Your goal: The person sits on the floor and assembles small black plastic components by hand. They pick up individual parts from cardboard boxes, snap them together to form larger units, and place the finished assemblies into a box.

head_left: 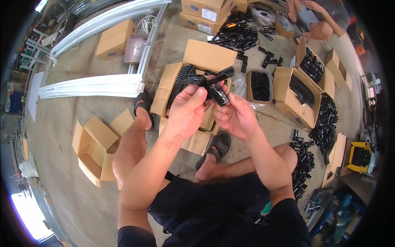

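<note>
The left hand point(186, 109) and right hand point(240, 116) pinch the black thing point(217, 94); keep its two o'clock end still.

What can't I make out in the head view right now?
- Black piece, head view: its gripped portions are covered by the fingers of the left hand and right hand.
- Open carton beyond the hands, head view: part of its inside is blocked by the hands.
- Other person, head view: head cut off by the top edge.
- Upper black heap, head view: individual parts too small to count.
</note>
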Demonstrator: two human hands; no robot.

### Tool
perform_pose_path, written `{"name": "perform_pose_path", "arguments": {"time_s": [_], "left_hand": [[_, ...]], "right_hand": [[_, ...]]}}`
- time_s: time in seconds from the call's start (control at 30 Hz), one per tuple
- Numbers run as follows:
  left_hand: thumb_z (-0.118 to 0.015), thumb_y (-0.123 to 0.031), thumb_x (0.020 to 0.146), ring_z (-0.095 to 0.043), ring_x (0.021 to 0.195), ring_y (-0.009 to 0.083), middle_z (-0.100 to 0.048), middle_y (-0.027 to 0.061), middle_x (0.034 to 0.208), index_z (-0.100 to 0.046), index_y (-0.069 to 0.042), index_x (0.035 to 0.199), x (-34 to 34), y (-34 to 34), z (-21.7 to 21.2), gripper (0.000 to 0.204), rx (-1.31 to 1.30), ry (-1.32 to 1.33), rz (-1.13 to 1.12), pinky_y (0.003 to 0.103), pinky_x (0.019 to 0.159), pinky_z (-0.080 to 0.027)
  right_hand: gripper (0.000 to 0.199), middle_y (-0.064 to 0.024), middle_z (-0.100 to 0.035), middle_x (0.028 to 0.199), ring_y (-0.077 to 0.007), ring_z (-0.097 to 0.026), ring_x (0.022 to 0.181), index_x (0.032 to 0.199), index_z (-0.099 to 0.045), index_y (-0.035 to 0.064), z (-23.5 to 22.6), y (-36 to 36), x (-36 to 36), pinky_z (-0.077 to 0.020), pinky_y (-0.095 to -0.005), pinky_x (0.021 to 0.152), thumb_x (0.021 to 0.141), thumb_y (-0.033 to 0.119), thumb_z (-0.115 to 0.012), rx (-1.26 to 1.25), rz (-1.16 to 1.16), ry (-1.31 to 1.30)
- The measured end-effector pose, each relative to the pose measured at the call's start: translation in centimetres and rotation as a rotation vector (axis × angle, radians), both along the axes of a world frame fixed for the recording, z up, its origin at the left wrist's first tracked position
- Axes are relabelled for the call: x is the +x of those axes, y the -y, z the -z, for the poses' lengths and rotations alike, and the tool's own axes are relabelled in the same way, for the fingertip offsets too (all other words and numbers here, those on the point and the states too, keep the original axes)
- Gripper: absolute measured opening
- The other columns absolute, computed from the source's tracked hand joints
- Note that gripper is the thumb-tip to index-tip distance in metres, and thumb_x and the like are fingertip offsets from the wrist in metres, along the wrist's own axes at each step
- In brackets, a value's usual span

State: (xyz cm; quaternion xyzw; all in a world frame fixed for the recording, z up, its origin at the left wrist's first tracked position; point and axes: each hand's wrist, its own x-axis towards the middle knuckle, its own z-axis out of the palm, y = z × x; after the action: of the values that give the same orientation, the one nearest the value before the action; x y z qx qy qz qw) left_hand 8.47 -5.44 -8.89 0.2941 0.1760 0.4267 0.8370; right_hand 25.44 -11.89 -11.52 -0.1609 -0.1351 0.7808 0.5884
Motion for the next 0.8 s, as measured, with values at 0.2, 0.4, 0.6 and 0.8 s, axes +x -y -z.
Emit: {"name": "perform_pose_path", "arguments": {"time_s": [0.2,0.4,0.6,0.8], "left_hand": [[-0.065,-0.016,0.101,-0.067,0.114,0.0247,-0.070,0.0158,0.120,-0.061,0.001,0.131,2.4,0.7,0.2,0.035,-0.078,-0.086,0.004,0.037,0.097,-0.054],[-0.065,-0.010,0.101,-0.069,0.104,0.0221,-0.070,0.0120,0.116,-0.061,0.004,0.130,3.9,0.5,0.6,0.033,0.078,-0.353,-0.010,0.037,0.096,-0.055],[-0.071,-0.015,0.098,-0.068,0.091,0.0127,-0.074,0.0069,0.102,-0.069,0.002,0.118,4.0,0.5,0.7,0.027,0.124,-0.471,0.120,0.026,0.083,-0.053],[-0.066,-0.016,0.101,-0.069,0.085,0.0165,-0.072,0.0087,0.097,-0.067,0.003,0.111,1.9,-0.8,0.1,0.022,0.121,-0.412,-0.074,0.032,0.083,-0.056]], "right_hand": [[0.037,-0.0026,-0.057,0.085,-0.0145,-0.058,0.069,0.099,-0.059,0.0032,1.4,0.8,1.7,-0.0492,-0.0292,0.058,0.107,0.040,-0.055,-0.046,-0.143,0.281],[0.023,-0.0032,-0.065,0.092,-0.0107,-0.063,0.075,0.114,-0.068,0.0003,-2.6,0.8,3.9,-0.0514,-0.0236,0.069,0.091,0.001,-0.073,0.087,0.607,0.973],[0.025,-0.0109,-0.073,0.100,-0.0192,-0.069,0.086,0.118,-0.073,0.0012,-1.3,1.3,5.5,-0.0529,-0.0303,0.080,0.093,0.006,-0.070,0.457,0.602,1.277],[0.062,-0.0112,-0.063,0.128,-0.0234,-0.063,0.105,0.148,-0.047,0.0052,5.4,1.6,2.6,-0.0537,-0.0338,0.090,0.092,0.010,-0.072,0.361,0.476,1.246]]}}
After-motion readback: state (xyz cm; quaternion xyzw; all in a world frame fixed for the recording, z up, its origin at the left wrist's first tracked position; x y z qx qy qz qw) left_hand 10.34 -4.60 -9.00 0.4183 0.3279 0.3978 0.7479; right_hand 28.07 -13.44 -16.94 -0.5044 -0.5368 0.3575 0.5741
